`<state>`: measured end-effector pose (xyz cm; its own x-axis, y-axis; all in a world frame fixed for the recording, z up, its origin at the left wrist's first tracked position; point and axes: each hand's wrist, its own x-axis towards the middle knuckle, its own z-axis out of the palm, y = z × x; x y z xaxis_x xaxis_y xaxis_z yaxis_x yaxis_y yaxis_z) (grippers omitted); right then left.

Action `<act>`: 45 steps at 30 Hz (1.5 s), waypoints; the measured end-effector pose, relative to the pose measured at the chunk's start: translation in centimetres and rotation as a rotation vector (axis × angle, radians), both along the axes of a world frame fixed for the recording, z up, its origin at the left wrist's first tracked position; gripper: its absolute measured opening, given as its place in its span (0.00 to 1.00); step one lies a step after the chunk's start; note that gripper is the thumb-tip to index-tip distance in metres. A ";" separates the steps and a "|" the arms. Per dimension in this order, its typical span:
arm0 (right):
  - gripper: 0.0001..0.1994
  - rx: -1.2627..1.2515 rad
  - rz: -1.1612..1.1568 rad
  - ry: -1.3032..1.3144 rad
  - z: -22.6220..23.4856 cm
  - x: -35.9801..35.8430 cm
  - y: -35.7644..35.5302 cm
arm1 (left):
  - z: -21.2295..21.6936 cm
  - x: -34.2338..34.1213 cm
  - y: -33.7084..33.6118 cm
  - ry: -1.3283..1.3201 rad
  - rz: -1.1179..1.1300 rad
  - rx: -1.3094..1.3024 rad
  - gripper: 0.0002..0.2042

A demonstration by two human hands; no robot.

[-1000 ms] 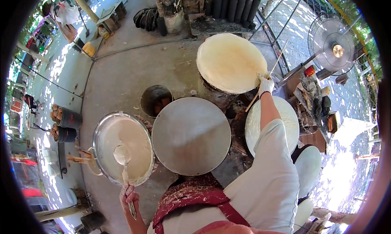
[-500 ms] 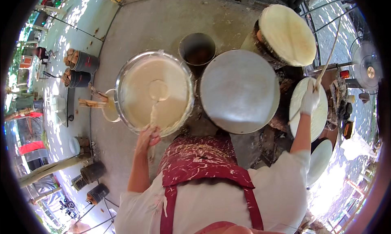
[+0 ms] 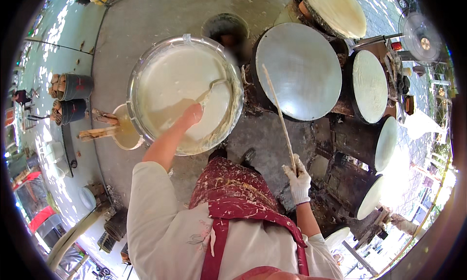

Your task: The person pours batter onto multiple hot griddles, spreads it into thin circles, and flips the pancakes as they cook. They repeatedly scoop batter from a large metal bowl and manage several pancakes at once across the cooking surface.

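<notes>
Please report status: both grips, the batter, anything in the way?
Left grip on ladle. Right grip, gloved, on stick. Batter in basin; stick crosses griddle in view.

left grip [image 3: 193,114] curled | left arm [image 3: 164,147] outstretched | right grip [image 3: 297,178] gloved, curled

Left hand [image 3: 193,114] holds a ladle [image 3: 206,96] in batter [image 3: 168,78], right hand [image 3: 298,180] (gloved) a stick [image 3: 279,109].

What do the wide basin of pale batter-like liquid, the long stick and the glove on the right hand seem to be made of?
Basin: probably polished metal; its rim is silvery with bright reflections.
Stick: likely wood or bamboo, seemingly unpainted; pale brown and slightly uneven.
Glove: apparently fabric, perhaps knitted; matte white with a snug cuff, exact fibre unclear.
</notes>
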<state>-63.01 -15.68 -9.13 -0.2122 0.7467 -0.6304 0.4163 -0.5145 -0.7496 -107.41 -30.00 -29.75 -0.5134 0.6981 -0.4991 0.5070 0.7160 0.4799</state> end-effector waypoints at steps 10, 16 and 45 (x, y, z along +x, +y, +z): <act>0.22 -0.288 0.264 0.048 -5.6 6.8 -12.8 | 5.2 16.5 -10.6 -1.514 0.868 0.293 0.16; 0.19 -0.310 0.561 -0.098 0.0 9.6 -14.7 | 16.9 23.1 -10.6 -1.808 1.068 0.736 0.13; 0.20 0.024 -0.423 0.397 3.4 7.0 1.1 | 41.3 8.2 14.3 -1.206 0.348 0.712 0.10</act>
